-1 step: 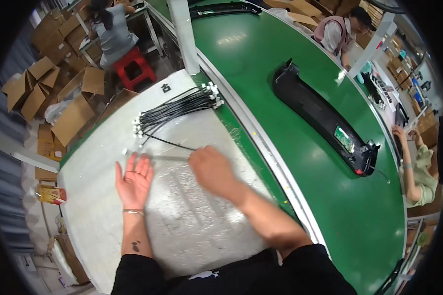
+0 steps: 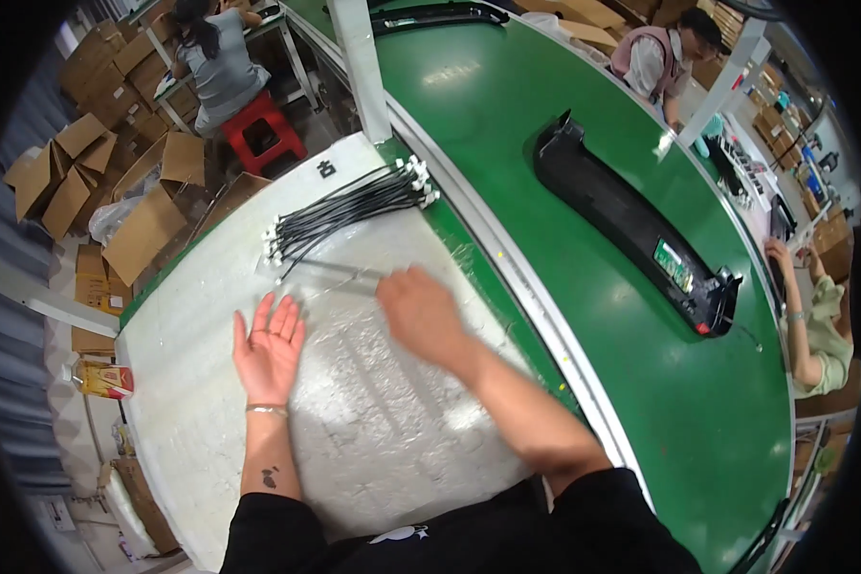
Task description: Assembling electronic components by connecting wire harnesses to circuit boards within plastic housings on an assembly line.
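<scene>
On the white work surface (image 2: 182, 383), a bundle of short black cables (image 2: 354, 206) with white connectors at both ends lies toward the far side. My right hand (image 2: 423, 318) is closed in front of the bundle, gripping the end of a single cable (image 2: 340, 273) that trails left, smeared by motion. To its left, my left hand (image 2: 270, 354) rests palm up below the bundle's near-left connectors, fingers stretched and nothing in it. A bracelet circles that wrist.
Along the right runs a green conveyor (image 2: 507, 105) with a metal edge. It carries a long curved black housing (image 2: 622, 215) with a green circuit board (image 2: 673, 263). Co-workers sit at the far left and along the right. Cardboard boxes (image 2: 143, 230) and a red stool (image 2: 261, 134) stand beyond.
The single cable in my right hand has swung and now shows only as a blur. Both hands have shifted slightly to the right in the picture.
</scene>
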`<state>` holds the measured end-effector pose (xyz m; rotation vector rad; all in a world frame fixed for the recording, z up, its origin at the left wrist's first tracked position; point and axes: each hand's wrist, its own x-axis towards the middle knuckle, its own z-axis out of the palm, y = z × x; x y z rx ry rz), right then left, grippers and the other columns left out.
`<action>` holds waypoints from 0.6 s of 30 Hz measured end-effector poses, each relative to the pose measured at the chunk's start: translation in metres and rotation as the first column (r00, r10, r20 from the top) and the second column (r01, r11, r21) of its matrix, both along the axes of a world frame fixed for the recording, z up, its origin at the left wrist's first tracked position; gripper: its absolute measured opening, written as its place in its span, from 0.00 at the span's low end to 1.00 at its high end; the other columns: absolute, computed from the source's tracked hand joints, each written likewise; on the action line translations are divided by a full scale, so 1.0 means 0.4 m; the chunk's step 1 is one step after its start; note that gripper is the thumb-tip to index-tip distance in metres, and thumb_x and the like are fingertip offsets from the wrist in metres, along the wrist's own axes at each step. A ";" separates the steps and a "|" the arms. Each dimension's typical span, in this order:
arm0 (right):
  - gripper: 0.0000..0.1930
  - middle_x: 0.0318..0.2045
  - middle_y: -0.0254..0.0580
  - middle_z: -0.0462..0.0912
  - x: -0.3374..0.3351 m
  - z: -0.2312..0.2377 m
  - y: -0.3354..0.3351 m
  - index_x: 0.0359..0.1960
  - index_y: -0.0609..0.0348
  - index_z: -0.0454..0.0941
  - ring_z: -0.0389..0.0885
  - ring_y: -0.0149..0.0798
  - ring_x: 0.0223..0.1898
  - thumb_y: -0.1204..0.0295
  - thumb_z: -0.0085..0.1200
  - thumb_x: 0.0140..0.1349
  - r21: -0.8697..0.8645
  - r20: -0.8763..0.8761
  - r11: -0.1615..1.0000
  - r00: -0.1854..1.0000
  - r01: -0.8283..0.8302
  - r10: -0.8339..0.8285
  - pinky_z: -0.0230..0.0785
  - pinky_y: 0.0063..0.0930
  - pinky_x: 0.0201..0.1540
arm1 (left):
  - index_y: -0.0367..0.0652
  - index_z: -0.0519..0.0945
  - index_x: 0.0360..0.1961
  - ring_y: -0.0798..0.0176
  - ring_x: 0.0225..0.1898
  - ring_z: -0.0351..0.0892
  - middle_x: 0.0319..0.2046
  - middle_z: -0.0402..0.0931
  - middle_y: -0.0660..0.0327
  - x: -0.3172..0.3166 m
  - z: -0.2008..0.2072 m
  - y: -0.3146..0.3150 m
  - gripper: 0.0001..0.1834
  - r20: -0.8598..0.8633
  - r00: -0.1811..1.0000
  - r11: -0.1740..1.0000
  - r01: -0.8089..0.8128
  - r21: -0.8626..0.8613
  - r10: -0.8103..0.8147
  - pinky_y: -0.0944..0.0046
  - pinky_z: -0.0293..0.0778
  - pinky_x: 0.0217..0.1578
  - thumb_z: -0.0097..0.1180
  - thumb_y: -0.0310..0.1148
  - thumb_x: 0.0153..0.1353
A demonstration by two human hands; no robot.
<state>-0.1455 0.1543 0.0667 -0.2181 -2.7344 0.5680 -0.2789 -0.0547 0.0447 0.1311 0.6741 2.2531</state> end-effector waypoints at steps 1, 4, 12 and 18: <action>0.09 0.34 0.44 0.78 -0.028 0.004 0.003 0.34 0.63 0.76 0.74 0.47 0.42 0.76 0.47 0.51 0.037 0.007 0.999 1.000 0.019 -0.019 0.67 0.33 0.44 | 0.42 0.68 0.54 0.55 0.54 0.69 0.51 0.70 0.48 0.003 -0.004 -0.017 0.28 -0.004 0.997 0.995 -0.071 -0.071 0.071 0.56 0.62 0.56 0.38 0.53 0.64; 0.09 0.35 0.44 0.78 -0.104 -0.049 0.060 0.35 0.64 0.75 0.73 0.47 0.42 0.75 0.47 0.54 0.184 -0.466 0.980 0.885 0.081 0.014 0.67 0.35 0.43 | 0.42 0.67 0.55 0.54 0.57 0.66 0.55 0.67 0.48 0.032 0.024 0.005 0.29 -0.073 0.995 0.971 -0.089 -0.222 0.074 0.54 0.61 0.57 0.37 0.55 0.64; 0.09 0.30 0.42 0.76 -0.028 0.019 -0.045 0.35 0.59 0.76 0.74 0.43 0.26 0.79 0.51 0.50 -0.028 -0.578 0.999 0.816 -0.029 0.007 0.69 0.35 0.27 | 0.42 0.63 0.58 0.49 0.59 0.61 0.59 0.62 0.47 -0.002 0.080 0.006 0.35 0.165 0.966 0.978 0.183 0.101 -0.198 0.52 0.59 0.58 0.38 0.59 0.61; 0.11 0.21 0.40 0.72 -0.016 0.039 -0.201 0.38 0.59 0.77 0.72 0.39 0.20 0.79 0.55 0.52 -0.192 -0.566 0.979 0.822 -0.060 -0.060 0.66 0.30 0.20 | 0.42 0.69 0.53 0.52 0.51 0.69 0.49 0.72 0.50 -0.066 0.039 -0.066 0.27 0.339 0.940 0.995 -0.007 0.097 -0.027 0.56 0.65 0.53 0.48 0.51 0.60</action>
